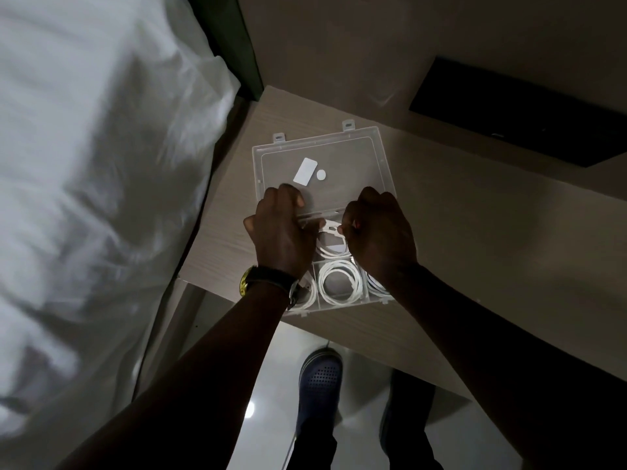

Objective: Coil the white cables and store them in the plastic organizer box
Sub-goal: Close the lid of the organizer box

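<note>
A clear plastic organizer box [382, 300] lies open on a pale wooden table [458, 239], its lid [353, 157] folded back flat. Coiled white cables fill its compartments; one coil [339, 283] shows plainly in the near middle cell. Both hands hover over the far row. My left hand [281, 232] and my right hand [380, 232] each pinch an end of a white cable [330, 228] above a coil in the far middle compartment. My wrists hide the side compartments.
A bed with white sheets [95, 198] runs along the left. A dark flat panel [519, 110] lies at the table's far right. Below the table's near edge are a glossy floor and my blue perforated shoe [320, 378].
</note>
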A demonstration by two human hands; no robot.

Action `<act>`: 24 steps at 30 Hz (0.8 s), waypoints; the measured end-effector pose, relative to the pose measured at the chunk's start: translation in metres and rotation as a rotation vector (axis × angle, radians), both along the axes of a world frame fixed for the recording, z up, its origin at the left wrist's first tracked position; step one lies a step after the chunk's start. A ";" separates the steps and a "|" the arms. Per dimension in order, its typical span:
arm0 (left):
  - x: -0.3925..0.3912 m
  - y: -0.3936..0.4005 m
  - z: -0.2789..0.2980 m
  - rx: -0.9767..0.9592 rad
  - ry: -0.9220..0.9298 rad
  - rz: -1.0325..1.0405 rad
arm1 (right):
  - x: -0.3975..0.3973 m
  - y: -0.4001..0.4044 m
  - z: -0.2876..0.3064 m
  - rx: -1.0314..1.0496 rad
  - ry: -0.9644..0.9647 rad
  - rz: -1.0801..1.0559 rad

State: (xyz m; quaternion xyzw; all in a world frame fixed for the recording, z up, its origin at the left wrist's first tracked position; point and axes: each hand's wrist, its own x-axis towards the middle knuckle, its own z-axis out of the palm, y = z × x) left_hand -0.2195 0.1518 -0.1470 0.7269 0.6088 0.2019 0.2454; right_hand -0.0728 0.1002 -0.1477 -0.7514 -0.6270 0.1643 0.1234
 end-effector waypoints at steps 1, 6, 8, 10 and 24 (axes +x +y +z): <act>0.002 0.002 0.000 0.011 0.028 -0.007 | 0.000 0.002 0.000 0.005 -0.017 -0.019; -0.009 -0.005 -0.004 -0.061 0.008 -0.084 | -0.002 -0.013 0.002 0.043 0.123 -0.047; -0.020 -0.005 0.002 -0.013 -0.034 -0.101 | 0.006 -0.014 0.009 0.111 0.186 -0.119; -0.029 0.003 0.008 0.065 -0.082 -0.022 | 0.023 -0.004 0.016 0.214 0.223 -0.288; -0.057 -0.007 0.008 -0.805 -1.591 0.359 | 0.059 -0.014 0.017 0.136 1.569 -0.771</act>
